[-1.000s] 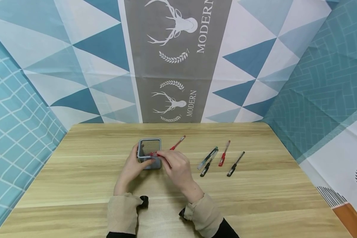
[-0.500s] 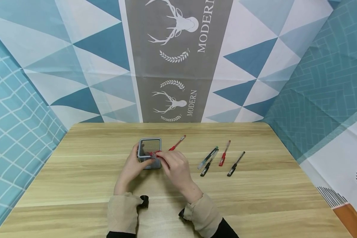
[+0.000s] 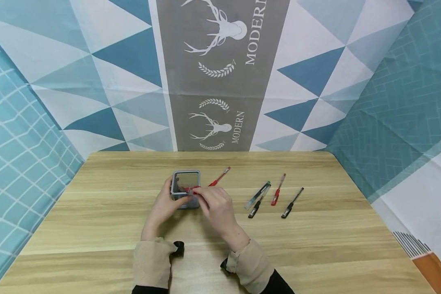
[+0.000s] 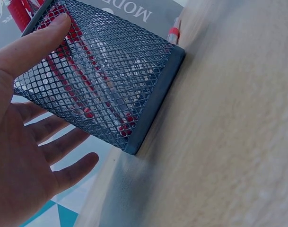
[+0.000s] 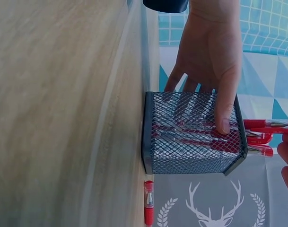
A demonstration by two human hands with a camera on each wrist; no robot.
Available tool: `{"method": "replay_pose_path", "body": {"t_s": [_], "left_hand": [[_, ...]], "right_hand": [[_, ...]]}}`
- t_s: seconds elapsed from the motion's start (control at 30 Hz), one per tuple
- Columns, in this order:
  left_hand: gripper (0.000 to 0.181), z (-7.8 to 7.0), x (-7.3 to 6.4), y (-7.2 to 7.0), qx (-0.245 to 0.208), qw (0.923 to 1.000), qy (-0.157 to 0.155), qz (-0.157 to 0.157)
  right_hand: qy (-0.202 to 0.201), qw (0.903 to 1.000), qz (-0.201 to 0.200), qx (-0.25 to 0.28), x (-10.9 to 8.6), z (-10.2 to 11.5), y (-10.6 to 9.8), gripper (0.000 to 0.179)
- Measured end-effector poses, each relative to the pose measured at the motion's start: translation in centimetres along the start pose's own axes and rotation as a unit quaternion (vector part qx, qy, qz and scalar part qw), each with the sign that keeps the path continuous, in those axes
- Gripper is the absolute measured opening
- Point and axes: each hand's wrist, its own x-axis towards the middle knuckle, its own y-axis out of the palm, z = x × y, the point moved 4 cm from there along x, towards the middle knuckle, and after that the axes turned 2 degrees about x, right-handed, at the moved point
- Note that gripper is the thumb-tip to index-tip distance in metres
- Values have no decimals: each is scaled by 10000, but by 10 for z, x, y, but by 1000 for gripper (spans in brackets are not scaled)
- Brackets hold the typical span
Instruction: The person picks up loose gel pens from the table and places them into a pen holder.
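Observation:
A dark metal mesh pen holder (image 3: 190, 203) stands upright on the wooden table. My left hand (image 3: 163, 207) holds it, thumb on the near wall and fingers along its left side. Several red pens (image 4: 80, 75) show through the mesh in the left wrist view, their red ends up. At the rim my right hand (image 3: 217, 207) pinches the top of a red pen (image 5: 272, 130), whose lower part is inside the holder. In the right wrist view only the fingertips of that hand show.
Behind my right hand lies a red pen (image 3: 220, 176). Farther right lie another red pen (image 3: 277, 191), a black pen (image 3: 292, 203), a green-tipped pen (image 3: 256, 195) and a second black pen (image 3: 255, 208) close against it. A patterned cloth (image 3: 209, 81) hangs behind the table (image 3: 106, 196).
The whole view has shifted very slightly. Both hands, the pen holder and the pinched red pen stay nearly where they were.

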Motion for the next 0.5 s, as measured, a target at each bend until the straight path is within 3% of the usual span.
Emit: {"method": "replay_pose_path", "body": {"t_s": [0.5], "left_hand": [[93,0,-1,0,-112,9999,50,-46]], "right_hand": [[39,10000,-68,38,-1,1,4,16]]}}
